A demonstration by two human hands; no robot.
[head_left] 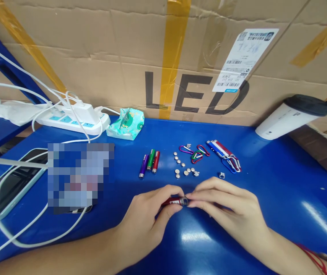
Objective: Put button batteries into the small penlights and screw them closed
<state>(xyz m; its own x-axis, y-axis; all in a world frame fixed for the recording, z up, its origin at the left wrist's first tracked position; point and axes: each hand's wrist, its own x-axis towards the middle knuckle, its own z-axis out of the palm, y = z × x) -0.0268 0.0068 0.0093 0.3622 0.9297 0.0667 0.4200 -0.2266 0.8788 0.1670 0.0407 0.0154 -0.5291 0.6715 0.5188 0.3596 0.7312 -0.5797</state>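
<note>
While curled together: both hands (192, 214) pinching red flashlight (174, 201).

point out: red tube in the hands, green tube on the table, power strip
red tube (172, 201), head view, on the red barrel between the two hands.
green tube (151, 159), head view, mid-barrel, middle of the three lying tubes.
power strip (62, 120), head view, on its white top face, left of the plug.

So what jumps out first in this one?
Both hands, left hand and right hand, meet low at centre, pinching a small red torch. Beyond them on the blue table lie three tubes, scattered button cells and coloured clips. A cardboard box marked LED fills the back.
</note>
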